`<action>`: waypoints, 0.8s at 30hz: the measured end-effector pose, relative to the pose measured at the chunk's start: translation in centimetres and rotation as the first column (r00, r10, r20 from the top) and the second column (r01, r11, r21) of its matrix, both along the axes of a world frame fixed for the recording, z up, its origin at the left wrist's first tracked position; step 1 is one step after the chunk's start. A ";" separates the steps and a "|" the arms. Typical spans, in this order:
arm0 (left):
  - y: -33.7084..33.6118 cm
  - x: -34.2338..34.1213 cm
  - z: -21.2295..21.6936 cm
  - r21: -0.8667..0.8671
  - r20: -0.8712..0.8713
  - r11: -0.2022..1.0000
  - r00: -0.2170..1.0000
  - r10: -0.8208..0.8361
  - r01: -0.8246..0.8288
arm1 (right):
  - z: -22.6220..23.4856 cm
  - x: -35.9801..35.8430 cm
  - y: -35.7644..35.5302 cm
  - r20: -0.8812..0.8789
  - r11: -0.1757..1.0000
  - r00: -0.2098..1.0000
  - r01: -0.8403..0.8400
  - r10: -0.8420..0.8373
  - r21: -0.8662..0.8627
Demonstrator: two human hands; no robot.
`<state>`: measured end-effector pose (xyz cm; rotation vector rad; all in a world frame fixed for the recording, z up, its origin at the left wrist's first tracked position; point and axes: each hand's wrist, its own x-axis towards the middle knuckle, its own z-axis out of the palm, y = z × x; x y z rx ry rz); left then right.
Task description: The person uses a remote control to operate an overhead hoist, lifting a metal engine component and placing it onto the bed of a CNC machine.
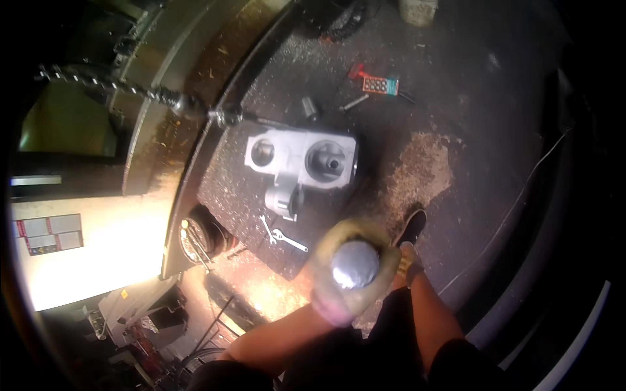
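My left hand (pixel 326 303), in a blurred yellowish glove, is raised close in front of me. It appears wrapped around a round, shiny silver piece (pixel 355 264), whose smooth end faces up; its kind does not show. Lower and to the right is my gloved right hand (pixel 408 266), partly covered by the left glove. Its fingers look curled, and whatever they hold is hidden. Beyond both hands, a grey machined metal casting (pixel 290 153) with two round bores lies on the dark worktable (pixel 241 195). Neither hand touches it.
Two wrenches (pixel 287 240) lie nearer than the casting. A chain (pixel 137 88) with a fitting stretches in from the left. Metal shavings dot the table. Farther off are a small cylinder (pixel 310 108), an orange-and-teal box (pixel 381 85), and a bucket (pixel 417 12). My shoe (pixel 412 227) shows below.
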<state>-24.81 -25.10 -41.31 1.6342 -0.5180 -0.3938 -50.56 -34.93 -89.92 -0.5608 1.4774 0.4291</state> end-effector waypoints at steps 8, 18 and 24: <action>-8.8 4.6 7.5 -0.337 -0.184 0.938 0.983 0.021 -0.083 | 6.2 9.7 -17.8 0.517 0.771 0.659 0.155 -0.546 0.617; -15.1 9.7 -18.5 0.041 -0.880 0.715 0.314 0.357 -0.698 | 9.3 -1.6 -35.4 0.357 0.996 0.930 -0.075 0.088 -0.051; -14.9 5.2 -39.4 0.225 -0.973 0.593 -0.143 0.183 -0.773 | 11.8 -3.1 -39.8 0.140 0.985 0.983 -0.094 0.114 -0.144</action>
